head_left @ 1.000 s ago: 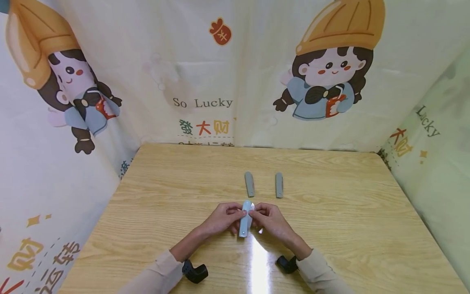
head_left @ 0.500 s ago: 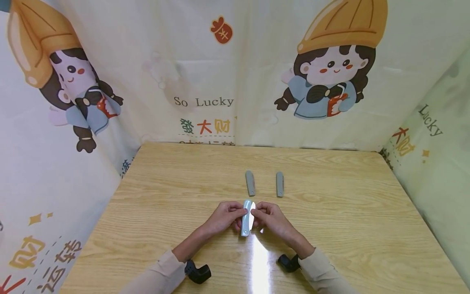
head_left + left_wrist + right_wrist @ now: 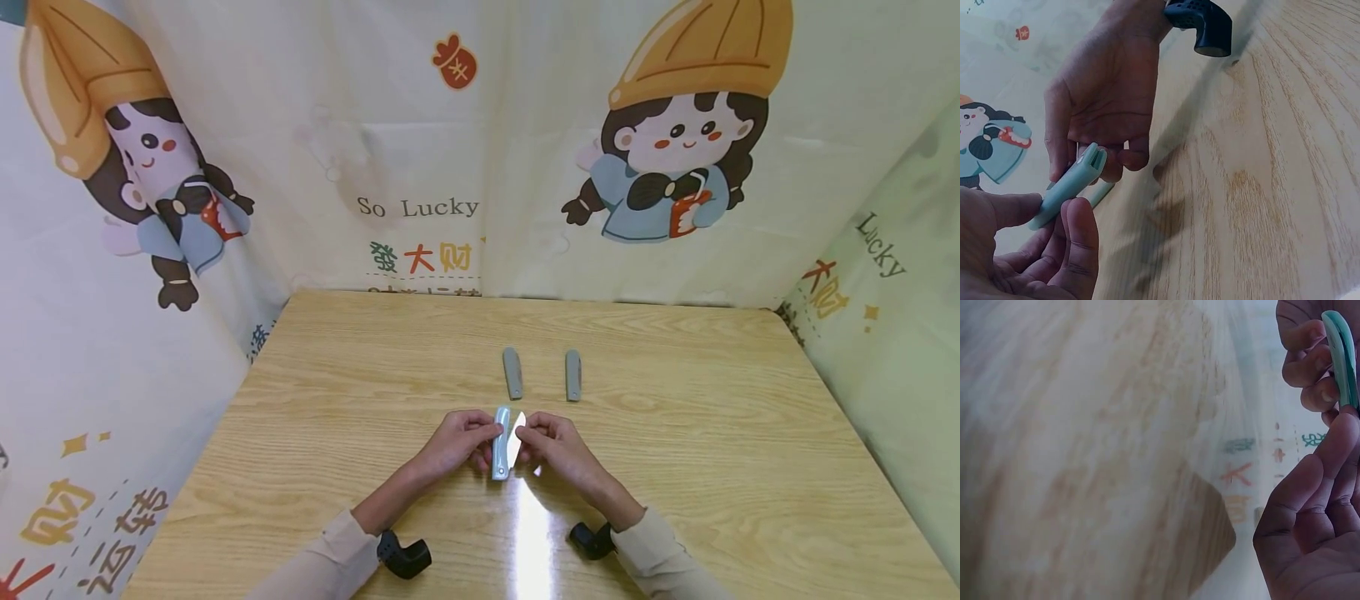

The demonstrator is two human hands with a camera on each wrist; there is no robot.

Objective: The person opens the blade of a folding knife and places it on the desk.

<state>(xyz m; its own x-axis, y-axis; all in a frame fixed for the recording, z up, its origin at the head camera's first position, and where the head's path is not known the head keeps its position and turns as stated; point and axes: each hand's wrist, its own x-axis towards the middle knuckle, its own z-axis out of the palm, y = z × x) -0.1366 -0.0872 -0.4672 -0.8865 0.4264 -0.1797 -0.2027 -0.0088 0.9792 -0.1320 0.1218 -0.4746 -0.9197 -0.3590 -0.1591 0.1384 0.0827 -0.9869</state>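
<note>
Pale-blue knife (image 3: 500, 450) sat lower centre, head view | I saw left hand (image 3: 461, 440) gripping it, right hand (image 3: 555, 442) pinching its part-open blade (image 3: 514, 443) | I judged a slipped pinch could snap blade back, cutting skin.

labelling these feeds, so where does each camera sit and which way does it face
Head: worn on the head, facing forward and down at table and cloth; left hand, right hand, sleeves show.
Left wrist: on that wrist, facing the knife; left hand lower left, right hand beyond.
Right wrist: on that wrist, facing blurred table, knife near the upper right edge; right hand lower right, left hand above.
Both wrist views share the knife and both hands.
</note>
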